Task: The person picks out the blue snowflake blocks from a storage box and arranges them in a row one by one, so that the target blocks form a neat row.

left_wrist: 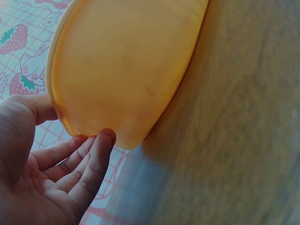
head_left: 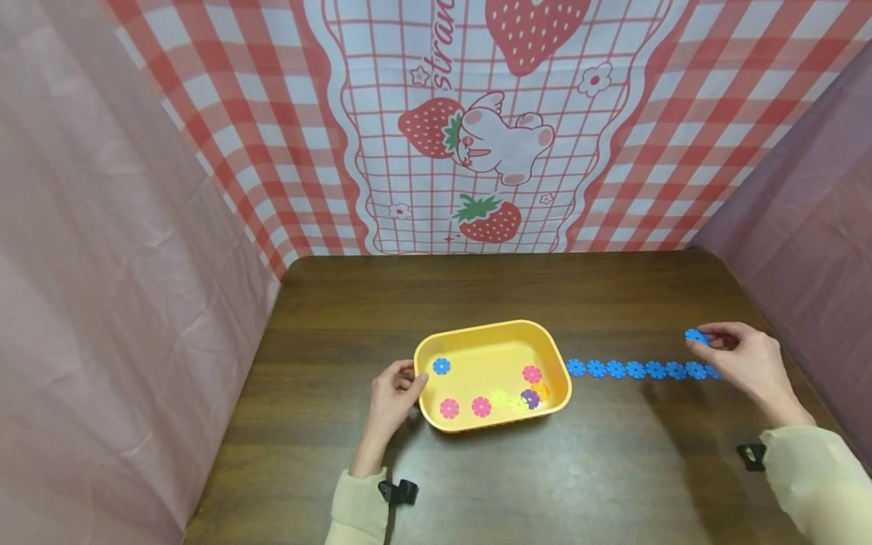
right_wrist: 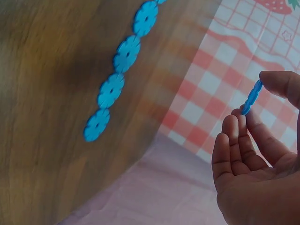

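My left hand (head_left: 393, 397) grips the left end of a yellow plastic tray (head_left: 490, 328), thumb over the rim and fingers beneath it. Inside the tray lie a blue notched disc (head_left: 441, 366), several pink discs (head_left: 481, 407), and yellow, orange and purple discs (head_left: 530, 399) bunched at the lower right. My right hand (head_left: 749, 367) pinches one blue notched disc (right_wrist: 252, 97) between thumb and fingertips, held above the table. Below it a row of blue discs (head_left: 636, 370) runs rightward from the tray; the hand covers part of its right end in the head view.
The brown wooden table (head_left: 354, 303) meets a strawberry-print checked cloth (head_left: 477, 136) at the back. Pink curtains hang at the left (head_left: 136, 265) and right (head_left: 804, 197). Black wrist straps (head_left: 398, 492) are on both sleeves.
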### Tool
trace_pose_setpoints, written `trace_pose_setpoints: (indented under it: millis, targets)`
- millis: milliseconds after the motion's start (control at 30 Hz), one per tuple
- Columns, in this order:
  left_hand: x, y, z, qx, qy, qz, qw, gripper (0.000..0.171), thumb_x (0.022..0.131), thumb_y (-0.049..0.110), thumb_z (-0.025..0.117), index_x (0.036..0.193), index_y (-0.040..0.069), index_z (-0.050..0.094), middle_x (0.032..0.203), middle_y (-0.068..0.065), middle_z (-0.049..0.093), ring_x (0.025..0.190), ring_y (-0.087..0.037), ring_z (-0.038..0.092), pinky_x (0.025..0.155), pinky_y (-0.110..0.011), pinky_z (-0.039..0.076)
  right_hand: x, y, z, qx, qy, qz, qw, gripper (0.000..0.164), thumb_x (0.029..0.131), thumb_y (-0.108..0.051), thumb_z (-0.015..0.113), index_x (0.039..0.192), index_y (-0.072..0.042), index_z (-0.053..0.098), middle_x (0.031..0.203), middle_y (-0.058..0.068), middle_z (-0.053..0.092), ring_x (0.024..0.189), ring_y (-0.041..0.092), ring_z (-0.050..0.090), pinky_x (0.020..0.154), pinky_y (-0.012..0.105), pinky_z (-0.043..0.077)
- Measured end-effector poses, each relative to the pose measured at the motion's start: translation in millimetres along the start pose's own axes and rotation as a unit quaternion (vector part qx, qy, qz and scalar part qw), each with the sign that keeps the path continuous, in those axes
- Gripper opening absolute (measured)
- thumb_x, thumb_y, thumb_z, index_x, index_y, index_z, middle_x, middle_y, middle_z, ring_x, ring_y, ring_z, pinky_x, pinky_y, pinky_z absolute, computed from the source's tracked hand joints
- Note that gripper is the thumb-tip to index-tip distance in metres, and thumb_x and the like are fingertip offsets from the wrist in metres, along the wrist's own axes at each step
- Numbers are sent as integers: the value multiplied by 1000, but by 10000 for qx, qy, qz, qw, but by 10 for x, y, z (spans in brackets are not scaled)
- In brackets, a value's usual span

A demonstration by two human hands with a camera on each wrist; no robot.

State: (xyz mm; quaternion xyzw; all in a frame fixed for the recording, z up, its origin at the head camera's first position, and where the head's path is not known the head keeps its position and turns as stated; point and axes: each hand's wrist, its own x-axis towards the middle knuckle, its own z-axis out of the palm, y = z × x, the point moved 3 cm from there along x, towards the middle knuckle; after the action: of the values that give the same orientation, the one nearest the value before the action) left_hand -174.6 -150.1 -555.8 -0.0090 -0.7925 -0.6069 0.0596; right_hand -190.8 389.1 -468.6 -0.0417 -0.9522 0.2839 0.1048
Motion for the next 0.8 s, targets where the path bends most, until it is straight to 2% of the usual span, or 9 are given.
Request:
trace_pose_setpoints:
  millis: [267,633,800]
  targets:
    - [3,6,-5,86,-22,-42,10000,29,89,11,75,110,-6,67,91,-14,66,72,-20,65,57,-21,51,-7,220,-91,-72,114,233,9996,43,88,-36,75,110,1,70,75,-19,59,65,-7,48,56,17,39]
    - [2,2,5,71,-48,-29,10000,30,89,12,75,111,-6,66,92,-14,65,73,-21,65,57,-21,51,-24,505,-128,-128,265,610,9977,51,87,-39,75,111,6,68,72,-35,50,63,-17,45,58,17,39]
    - [-2,-7,2,64,-40,-37,10000,29,89,11,75,112,-6,66,92,-13,65,72,-20,65,58,-22,52,-24,582,-129,-171,243,676,9973,52,87,-39,75,110,6,68,73,-35,48,63,-18,43,58,18,39]
